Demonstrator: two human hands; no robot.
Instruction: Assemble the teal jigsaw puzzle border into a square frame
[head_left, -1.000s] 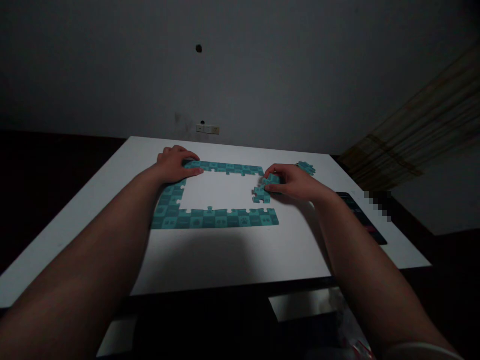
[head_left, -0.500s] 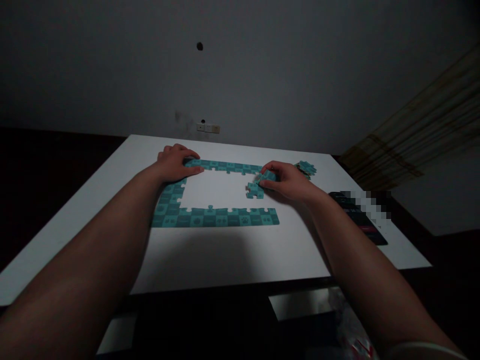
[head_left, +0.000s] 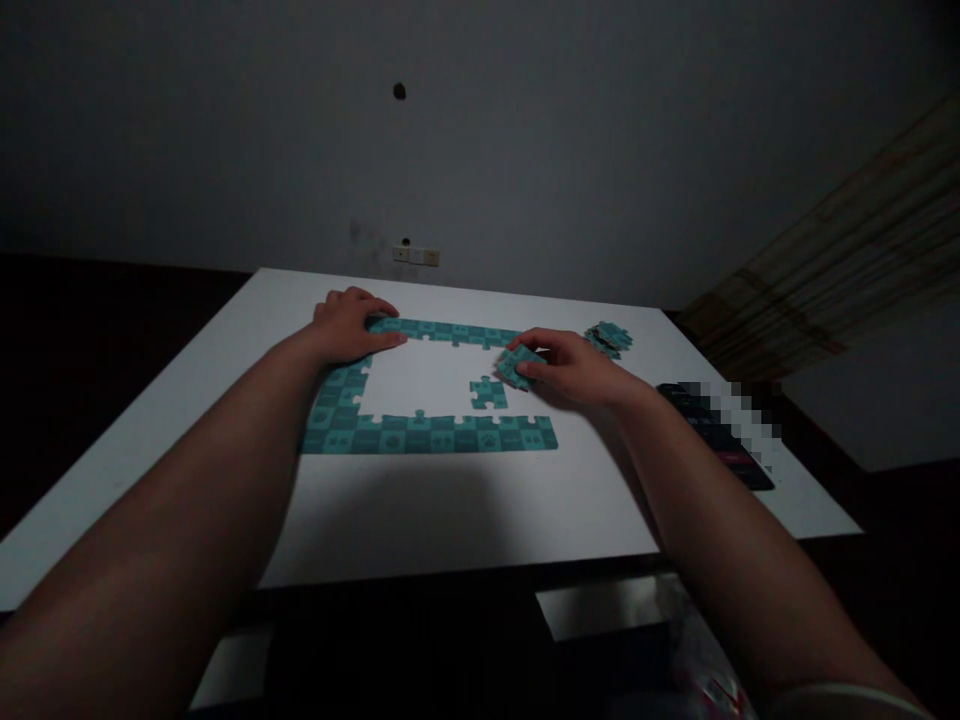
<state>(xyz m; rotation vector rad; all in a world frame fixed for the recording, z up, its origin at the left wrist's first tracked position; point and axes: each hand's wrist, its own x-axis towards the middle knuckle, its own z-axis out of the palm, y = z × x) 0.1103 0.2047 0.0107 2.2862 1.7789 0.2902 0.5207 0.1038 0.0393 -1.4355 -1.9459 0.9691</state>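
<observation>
A teal checkered jigsaw border lies flat on the white table, joined along the near, left and far sides around a bare middle. My left hand rests on its far left corner, fingers spread, thumb along the inner edge. Near the far right end, my right hand pinches a teal puzzle piece between thumb and fingers, tilted above the table; whether more than one piece is held I cannot tell. Just left of that hand, a loose puzzle piece lies inside the border, apart from the near row.
A small heap of puzzle pieces sits beyond my right hand. Toward the table's right edge lies a dark flat sheet, partly pixelated. Behind the white table rises a wall with sockets; a curtain hangs at right.
The loose piece has shifted left and nearer to me, away from my right hand. That hand has moved slightly left, and its held piece has turned. My left hand stays put.
</observation>
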